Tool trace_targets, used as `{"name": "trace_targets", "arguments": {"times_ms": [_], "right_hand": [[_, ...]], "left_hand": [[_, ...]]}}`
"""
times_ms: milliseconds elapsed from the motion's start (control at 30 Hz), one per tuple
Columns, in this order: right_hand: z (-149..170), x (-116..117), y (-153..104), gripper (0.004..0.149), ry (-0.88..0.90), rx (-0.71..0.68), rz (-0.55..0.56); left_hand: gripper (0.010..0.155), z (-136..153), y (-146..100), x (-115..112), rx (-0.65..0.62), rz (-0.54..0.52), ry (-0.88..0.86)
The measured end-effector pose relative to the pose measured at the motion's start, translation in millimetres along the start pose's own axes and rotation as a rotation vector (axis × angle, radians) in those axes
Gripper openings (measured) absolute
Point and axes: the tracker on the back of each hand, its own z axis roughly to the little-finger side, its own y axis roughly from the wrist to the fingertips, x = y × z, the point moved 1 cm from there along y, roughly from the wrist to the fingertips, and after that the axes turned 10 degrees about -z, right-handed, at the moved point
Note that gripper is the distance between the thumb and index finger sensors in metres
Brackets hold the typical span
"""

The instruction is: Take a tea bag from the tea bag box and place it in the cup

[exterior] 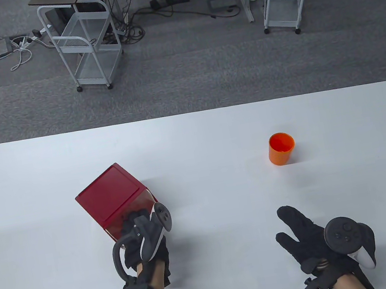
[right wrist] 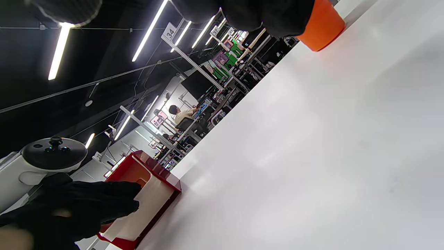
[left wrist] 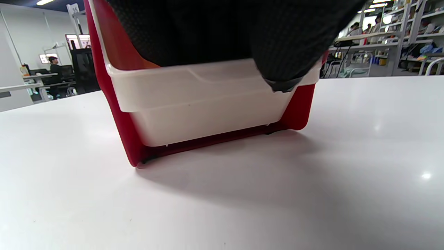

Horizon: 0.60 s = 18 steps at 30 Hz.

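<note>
The red tea bag box point(exterior: 109, 194) stands on the left of the white table point(exterior: 199, 136), its open front towards me. My left hand point(exterior: 133, 220) reaches into that opening; its fingertips are hidden inside. In the left wrist view my gloved fingers point(left wrist: 242, 31) lie over the lip of the box's white inner tray point(left wrist: 208, 104). No tea bag shows in any view. The orange cup point(exterior: 281, 148) stands upright at the right of centre and looks empty. My right hand point(exterior: 291, 227) is below the cup, fingers spread, holding nothing.
The right wrist view shows the cup point(right wrist: 322, 27) at the top, and the box point(right wrist: 152, 187) with my left hand point(right wrist: 76, 208) at the lower left. Wire carts point(exterior: 89, 43) stand on the floor beyond the table's far edge.
</note>
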Motion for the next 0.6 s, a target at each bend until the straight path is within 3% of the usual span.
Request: {"name": "trace_targets", "arguments": {"times_ms": [600], "right_hand": [[1.2,-1.7,-0.3,0.078,0.017,0.005,0.009]], "left_hand": [[0.049,-1.0,-7.2,-4.1,-0.077,-0.095,0.044]]}}
